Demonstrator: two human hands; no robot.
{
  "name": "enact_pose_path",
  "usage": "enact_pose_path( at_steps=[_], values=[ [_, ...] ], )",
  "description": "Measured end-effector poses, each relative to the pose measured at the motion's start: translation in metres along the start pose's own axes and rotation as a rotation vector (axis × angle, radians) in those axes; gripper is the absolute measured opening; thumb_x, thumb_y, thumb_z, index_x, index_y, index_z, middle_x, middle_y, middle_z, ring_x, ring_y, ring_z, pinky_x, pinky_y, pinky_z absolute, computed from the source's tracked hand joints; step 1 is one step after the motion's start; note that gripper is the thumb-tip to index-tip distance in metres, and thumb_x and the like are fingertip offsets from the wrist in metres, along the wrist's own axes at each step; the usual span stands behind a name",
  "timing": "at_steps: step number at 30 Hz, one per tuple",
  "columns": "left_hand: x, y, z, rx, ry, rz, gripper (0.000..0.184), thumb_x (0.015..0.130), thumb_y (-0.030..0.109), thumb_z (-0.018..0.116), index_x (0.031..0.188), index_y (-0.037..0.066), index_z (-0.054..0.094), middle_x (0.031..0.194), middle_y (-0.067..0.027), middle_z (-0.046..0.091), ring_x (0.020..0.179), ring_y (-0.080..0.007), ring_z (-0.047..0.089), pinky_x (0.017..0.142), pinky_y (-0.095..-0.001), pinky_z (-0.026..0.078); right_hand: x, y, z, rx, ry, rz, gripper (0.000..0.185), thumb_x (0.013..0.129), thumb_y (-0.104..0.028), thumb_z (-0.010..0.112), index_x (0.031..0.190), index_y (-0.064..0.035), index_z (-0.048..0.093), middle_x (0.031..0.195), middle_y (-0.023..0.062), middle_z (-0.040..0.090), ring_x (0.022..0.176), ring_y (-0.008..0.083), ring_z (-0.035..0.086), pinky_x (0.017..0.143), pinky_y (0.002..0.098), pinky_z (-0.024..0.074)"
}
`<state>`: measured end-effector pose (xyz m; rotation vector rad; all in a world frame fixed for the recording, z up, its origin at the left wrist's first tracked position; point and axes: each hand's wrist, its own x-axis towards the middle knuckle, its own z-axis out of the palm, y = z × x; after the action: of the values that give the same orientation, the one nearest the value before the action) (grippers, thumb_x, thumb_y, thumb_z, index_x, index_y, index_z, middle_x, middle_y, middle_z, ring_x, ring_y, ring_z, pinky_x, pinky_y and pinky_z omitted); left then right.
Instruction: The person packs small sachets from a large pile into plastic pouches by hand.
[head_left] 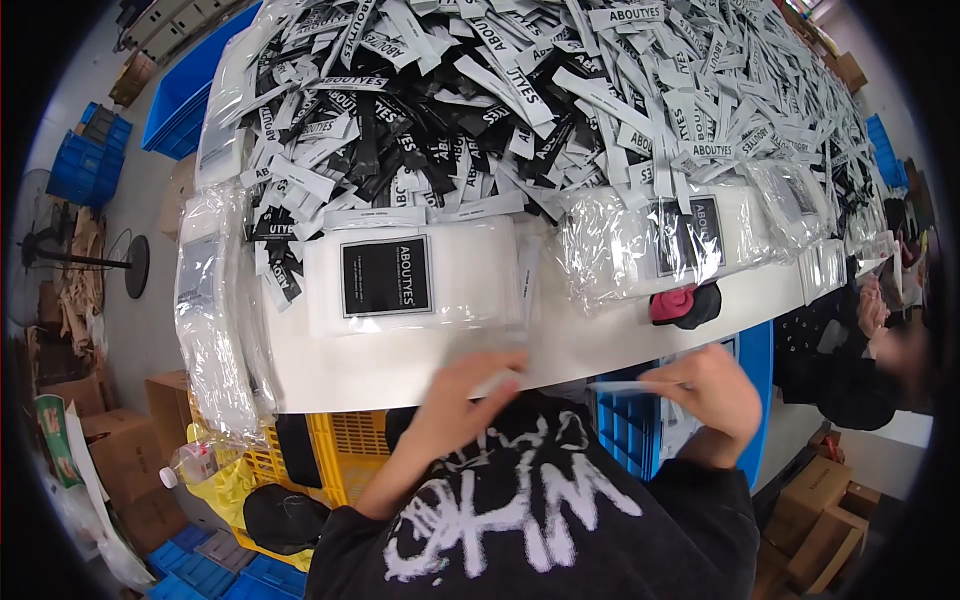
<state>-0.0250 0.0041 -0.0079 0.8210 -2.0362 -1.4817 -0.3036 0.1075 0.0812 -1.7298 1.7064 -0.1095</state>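
My left hand (468,395) is closed on a small white packet (492,384) at the table's front edge. Over the blue crate (628,432), my right hand (705,388) pinches a thin white packet (622,387) that points left. In front of my left hand lies a stack of clear bags (470,275) with a black ABOUTYES label (386,276). A large heap of black and white ABOUTYES packets (420,130) covers the back of the table.
More bagged stacks (660,240) lie at the right and along the left edge (215,320). A red and black object (685,305) sits near the front edge. Below are a yellow crate (350,450) and cartons (815,510). Another person's hands (880,320) show at far right.
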Motion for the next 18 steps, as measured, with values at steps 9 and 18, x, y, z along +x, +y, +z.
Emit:
enact_pose_path(
  at_steps=[9,18],
  values=[
    [0.025,-0.032,-0.023,0.478,0.368,0.146,0.046,0.077,0.016,0.07,0.119,0.002,0.055,0.127,-0.0171,0.051,0.121,-0.0352,0.046,0.099,-0.0409,0.038,0.116,-0.034,0.096,0.086,0.511,-0.196,0.067,0.077,-0.017,0.069,0.135,-0.0031,0.038,0.137,0.0262,0.035,0.113,0.0409,0.047,0.094,0.0441,0.0414],
    [0.013,-0.051,-0.034,0.554,0.291,0.102,0.054,0.074,0.012,0.07,0.125,0.004,0.053,0.135,-0.0138,0.047,0.127,-0.0308,0.042,0.104,-0.0401,0.033,0.12,-0.039,0.117,-0.151,0.587,-0.133,0.052,0.071,-0.004,0.066,0.121,0.0008,0.05,0.131,0.0279,0.04,0.1,0.0369,0.056,0.081,0.0392,0.0486]
  ],
)
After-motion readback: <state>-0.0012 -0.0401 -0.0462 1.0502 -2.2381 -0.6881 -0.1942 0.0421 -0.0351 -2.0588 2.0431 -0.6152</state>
